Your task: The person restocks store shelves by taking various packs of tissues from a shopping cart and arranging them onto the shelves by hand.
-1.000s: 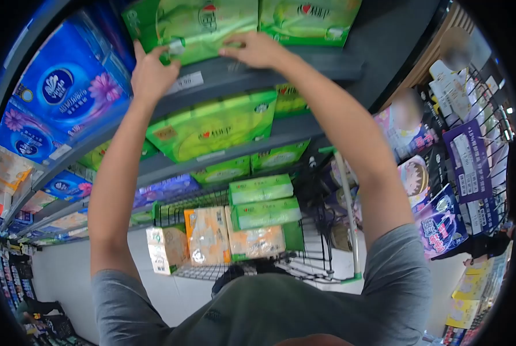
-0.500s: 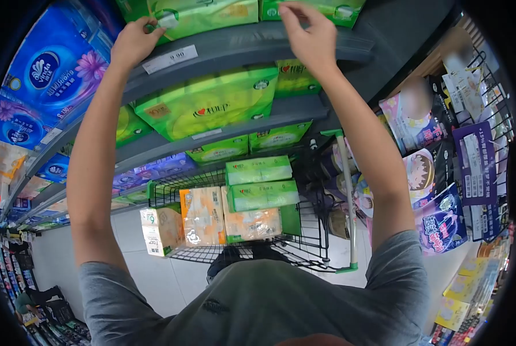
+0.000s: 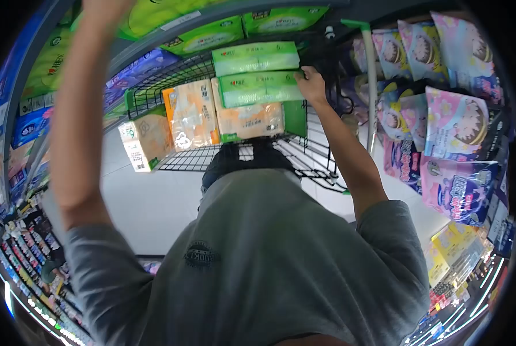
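Observation:
My right hand [image 3: 312,85] is at the right end of the lower green tissue pack [image 3: 258,88], its thumb and fingers closed on the pack's edge. Another green pack [image 3: 255,57] lies just beyond it. Both are in a black wire cart [image 3: 183,160] with green corners, over an orange-and-white pack [image 3: 249,122]. A second orange-and-white pack [image 3: 191,114] and a third one [image 3: 145,141] stand to the left. My left hand [image 3: 105,6] is blurred at the top left edge by the shelves, its fingers cut off; what it touches is hidden.
Shelves with green packs [image 3: 206,38] and purple packs [image 3: 140,69] run along the top and left. The cart's handle [image 3: 370,81] is right of my right hand. Pink and purple bags [image 3: 457,124] hang at the right. A person [image 3: 50,271] is at the far lower left.
The view has tilted down toward the cart. My right hand has left the upper shelf and come down to the green pack in the cart. My left hand has moved to the frame's top edge.

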Available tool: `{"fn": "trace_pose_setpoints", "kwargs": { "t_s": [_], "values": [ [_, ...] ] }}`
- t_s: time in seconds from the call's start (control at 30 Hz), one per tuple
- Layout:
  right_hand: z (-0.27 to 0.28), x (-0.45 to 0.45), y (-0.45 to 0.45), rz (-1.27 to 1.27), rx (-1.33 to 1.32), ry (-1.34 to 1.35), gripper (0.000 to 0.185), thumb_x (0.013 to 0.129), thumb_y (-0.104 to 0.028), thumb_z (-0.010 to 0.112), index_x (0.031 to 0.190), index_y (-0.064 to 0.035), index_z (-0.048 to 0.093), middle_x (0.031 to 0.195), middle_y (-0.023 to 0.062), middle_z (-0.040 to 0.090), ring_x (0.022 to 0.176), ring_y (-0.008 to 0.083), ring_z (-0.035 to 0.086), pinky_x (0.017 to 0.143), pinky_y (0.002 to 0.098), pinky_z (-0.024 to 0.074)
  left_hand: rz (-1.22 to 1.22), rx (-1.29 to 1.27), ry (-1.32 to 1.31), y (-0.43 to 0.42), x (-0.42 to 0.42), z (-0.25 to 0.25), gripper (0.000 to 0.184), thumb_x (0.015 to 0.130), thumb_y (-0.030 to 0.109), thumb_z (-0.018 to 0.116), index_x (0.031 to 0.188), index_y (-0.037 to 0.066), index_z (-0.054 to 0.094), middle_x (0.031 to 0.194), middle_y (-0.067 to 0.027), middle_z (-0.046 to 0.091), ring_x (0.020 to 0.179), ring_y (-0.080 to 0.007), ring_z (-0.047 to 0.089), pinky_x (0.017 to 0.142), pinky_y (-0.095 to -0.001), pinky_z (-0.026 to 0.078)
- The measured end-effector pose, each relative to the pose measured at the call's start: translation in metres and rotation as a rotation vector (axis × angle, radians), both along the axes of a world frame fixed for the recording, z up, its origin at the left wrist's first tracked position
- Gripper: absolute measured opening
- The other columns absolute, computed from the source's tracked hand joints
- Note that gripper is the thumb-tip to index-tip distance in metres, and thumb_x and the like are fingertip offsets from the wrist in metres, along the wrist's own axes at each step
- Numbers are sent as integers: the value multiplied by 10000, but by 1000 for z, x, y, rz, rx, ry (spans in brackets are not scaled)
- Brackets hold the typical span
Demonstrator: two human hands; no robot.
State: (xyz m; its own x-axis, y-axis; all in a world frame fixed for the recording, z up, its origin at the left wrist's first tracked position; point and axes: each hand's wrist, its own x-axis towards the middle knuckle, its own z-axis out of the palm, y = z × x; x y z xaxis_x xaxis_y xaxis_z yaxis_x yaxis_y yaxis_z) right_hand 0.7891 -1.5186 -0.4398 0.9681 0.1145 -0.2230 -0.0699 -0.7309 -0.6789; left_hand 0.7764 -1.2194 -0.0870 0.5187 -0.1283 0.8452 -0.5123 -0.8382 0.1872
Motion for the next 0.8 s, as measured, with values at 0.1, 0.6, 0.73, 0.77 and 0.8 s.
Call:
{"fn": "trace_pose_setpoints", "kwargs": {
  "t_s": [0.1, 0.6, 0.73, 0.77, 0.8],
  "values": [
    [-5, -31, -8, -88, -60, 219, 576, 766, -285, 690, 1231, 15, 530, 1119, 250, 620, 1081, 324, 601, 900, 363, 471, 21, -308, 429, -40, -57, -119, 271, 781, 262, 696, 940, 42, 695, 909, -132, 694, 884, -243, 669, 792, -330, 512],
    [-25, -64, -16, -157, 402, 501, 718, 690, -267, 768, 1234, 90, 463, 1181, 229, 577, 1077, 285, 570, 941, 334, 425, 107, -1113, 1595, -43, -161, -377, 724, 815, 411, 686, 1351, 22, 395, 1279, -139, 529, 1185, -263, 481, 964, -416, 388],
    [14, -89, -8, -216, 384, 403, 673, 666, -247, 783, 1168, 101, 502, 1084, 225, 625, 1001, 294, 618, 892, 342, 465, 65, -1034, 1572, -29, -178, -363, 579, 837, 350, 676, 1250, -16, 502, 1182, -141, 592, 1102, -224, 539, 939, -338, 404],
    [17, -93, -7, -227, 368, 351, 652, 675, -262, 776, 1146, 105, 514, 1049, 218, 641, 970, 296, 630, 876, 345, 474, 60, -1028, 1569, -27, -183, -353, 579, 837, 350, 676, 1250, -16, 502, 1182, -141, 592, 1102, -224, 539, 939, -338, 404],
    [18, -97, -7, -234, 330, 295, 616, 691, -311, 769, 1101, 91, 546, 997, 220, 653, 936, 296, 639, 844, 348, 482, 122, -961, 1529, -26, -188, -343, 609, 807, 396, 688, 1209, -32, 525, 1111, -164, 620, 1029, -236, 581, 884, -327, 436]
  ]
}}
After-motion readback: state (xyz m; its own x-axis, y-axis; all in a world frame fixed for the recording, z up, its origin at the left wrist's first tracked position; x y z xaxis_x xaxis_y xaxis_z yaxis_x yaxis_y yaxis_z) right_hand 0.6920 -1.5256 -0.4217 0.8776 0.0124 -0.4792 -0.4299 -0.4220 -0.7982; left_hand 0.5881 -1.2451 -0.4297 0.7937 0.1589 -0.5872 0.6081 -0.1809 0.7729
